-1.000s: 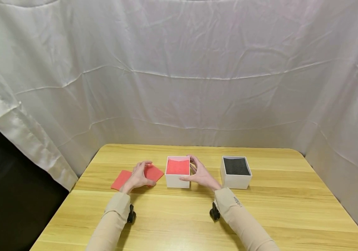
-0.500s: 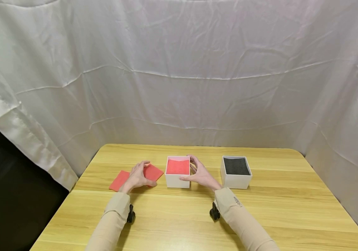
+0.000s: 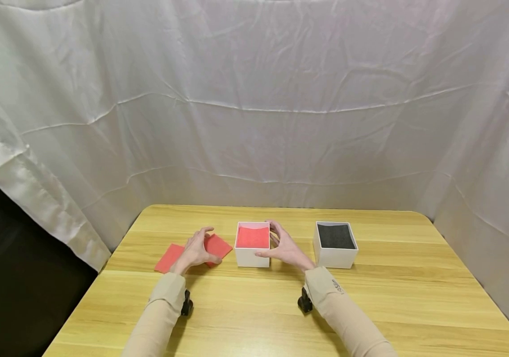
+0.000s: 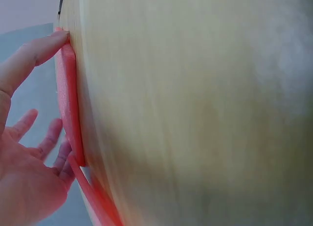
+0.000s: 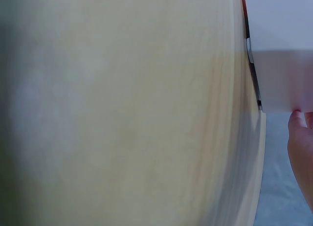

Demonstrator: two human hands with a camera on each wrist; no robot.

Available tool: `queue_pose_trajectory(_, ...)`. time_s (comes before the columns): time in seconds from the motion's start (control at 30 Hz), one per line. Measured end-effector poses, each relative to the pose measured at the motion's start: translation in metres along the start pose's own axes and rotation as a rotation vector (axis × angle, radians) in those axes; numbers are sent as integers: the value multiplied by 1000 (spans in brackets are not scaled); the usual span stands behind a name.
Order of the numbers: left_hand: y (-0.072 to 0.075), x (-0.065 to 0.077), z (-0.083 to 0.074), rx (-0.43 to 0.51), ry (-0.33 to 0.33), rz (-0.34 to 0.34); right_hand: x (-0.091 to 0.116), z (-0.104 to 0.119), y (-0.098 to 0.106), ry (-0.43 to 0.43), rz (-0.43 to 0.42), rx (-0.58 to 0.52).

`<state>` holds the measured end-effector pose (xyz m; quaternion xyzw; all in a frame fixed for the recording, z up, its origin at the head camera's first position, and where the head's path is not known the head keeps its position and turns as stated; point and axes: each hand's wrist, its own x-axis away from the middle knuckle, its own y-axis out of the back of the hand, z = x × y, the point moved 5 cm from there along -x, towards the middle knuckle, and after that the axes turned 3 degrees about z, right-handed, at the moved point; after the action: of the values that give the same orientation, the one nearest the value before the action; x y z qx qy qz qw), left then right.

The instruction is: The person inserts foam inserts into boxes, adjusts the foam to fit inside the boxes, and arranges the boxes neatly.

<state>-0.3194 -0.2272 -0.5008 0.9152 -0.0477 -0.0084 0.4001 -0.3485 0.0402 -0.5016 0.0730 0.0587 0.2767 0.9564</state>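
Two flat red pads lie on the wooden table under my left hand (image 3: 196,250). One red pad (image 3: 219,245) sits between its spread thumb and fingers, while the other red pad (image 3: 169,258) lies partly behind the wrist. In the left wrist view, the thumb (image 4: 36,52) touches the near pad's edge (image 4: 68,94) and the other fingers hang loosely behind it. My right hand (image 3: 286,248) grips the right side of an open white box (image 3: 252,258), thumb at its front and fingers towards the back. A red cushion-like insert (image 3: 253,238) fills that box.
Right of my right hand stands a second open white box (image 3: 336,259) with a dark grey insert (image 3: 336,237). The wooden table (image 3: 254,317) has rounded back corners. A pale curtain (image 3: 254,124) hangs behind it, and something black (image 3: 13,277) is at the left.
The left-hand red pad has shifted slightly left and my left hand has moved marginally with it. My right hand and both boxes stay where they were.
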Motion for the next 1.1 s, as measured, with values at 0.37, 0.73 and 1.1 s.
queue_pose_trajectory(0.37, 0, -1, -1, 21, -8, -5, 0, -1, 1, 14, -2, 15)
queue_pose_trajectory(0.73, -1, -3, -3, 77, -31, -10, 1, 0, 0, 4, -5, 8)
queue_pose_trajectory(1.1, 3, -2, -5, 128, -72, -59, 1, 1, 0, 6, 0, 0)
